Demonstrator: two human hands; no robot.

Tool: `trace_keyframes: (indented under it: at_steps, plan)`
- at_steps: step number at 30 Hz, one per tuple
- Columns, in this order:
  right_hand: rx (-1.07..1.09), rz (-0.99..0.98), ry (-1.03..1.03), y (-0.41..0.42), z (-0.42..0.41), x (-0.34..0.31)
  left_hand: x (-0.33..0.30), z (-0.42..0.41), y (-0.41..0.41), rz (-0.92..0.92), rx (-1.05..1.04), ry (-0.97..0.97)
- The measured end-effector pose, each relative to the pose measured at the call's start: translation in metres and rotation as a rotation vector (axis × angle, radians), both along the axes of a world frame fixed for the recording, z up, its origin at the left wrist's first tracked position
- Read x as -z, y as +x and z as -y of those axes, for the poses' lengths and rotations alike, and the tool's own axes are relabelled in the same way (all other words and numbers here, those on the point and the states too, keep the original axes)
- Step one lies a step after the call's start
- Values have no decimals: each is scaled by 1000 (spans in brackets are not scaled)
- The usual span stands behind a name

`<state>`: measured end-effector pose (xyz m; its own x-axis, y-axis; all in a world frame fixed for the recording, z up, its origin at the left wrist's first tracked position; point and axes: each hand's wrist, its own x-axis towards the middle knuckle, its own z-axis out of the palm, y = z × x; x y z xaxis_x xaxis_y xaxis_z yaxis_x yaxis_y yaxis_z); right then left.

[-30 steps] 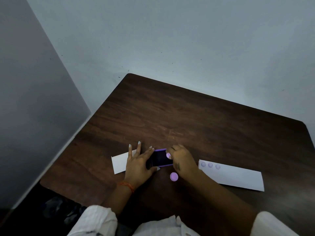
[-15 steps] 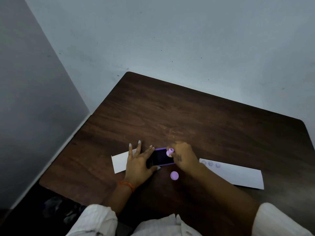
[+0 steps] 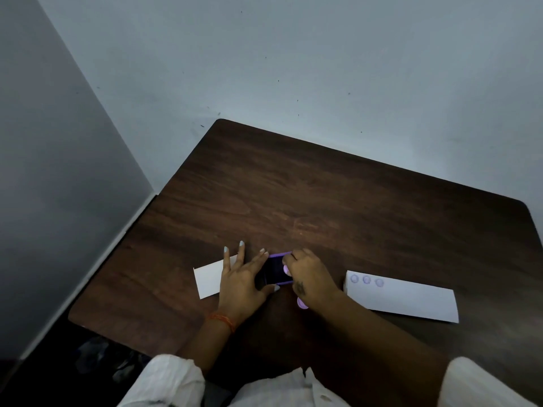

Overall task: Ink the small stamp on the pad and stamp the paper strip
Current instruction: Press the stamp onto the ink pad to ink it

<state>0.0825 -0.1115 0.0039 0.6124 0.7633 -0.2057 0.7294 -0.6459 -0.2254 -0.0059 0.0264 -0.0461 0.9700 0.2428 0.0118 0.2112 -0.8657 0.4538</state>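
Observation:
A purple-rimmed ink pad [image 3: 276,270] with a dark inking face lies on the brown table [image 3: 323,201]. My left hand [image 3: 241,282] lies flat beside it, thumb and forefinger touching the pad's left edge. My right hand [image 3: 308,279] pinches the small lilac stamp [image 3: 286,270] and holds it down on the pad's right part. A white paper strip [image 3: 411,301] lies to the right, with three round purple prints [image 3: 366,279] near its left end. A lilac round cap [image 3: 302,303] peeks out under my right wrist.
A second white paper piece [image 3: 210,277] lies partly under my left hand. Grey walls meet the table's far and left edges. White sleeves show at the bottom of the view.
My right hand has pressed the stamp lower onto the pad and shifted slightly towards me, now covering most of the lilac cap. My left hand has stayed put.

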Motion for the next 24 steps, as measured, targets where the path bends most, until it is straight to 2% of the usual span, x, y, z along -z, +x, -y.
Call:
trace_keyframes:
  at_steps: [4,10,12,15,18,21,24]
  plan:
    - [-60,-7,32,12,5,5,0,0,2,-7,7,5]
    - [107,-88,84,5,1,12,-2,0,3,-23,16,34]
    - [214,-180,213,7,6,8,-4,1,3,-32,15,39]
    - [570,-474,587,10,18,-1,-7,2,2,-52,-6,37]
    - [909,-870,845,11,40,-5,-8,5,1,-56,-35,3]
    - [1132,-1220,1059,12,71,-15,-14,14,0,-40,-63,2]
    - [1242,-1426,1242,9,103,-24,-24,29,5,26,-61,5]
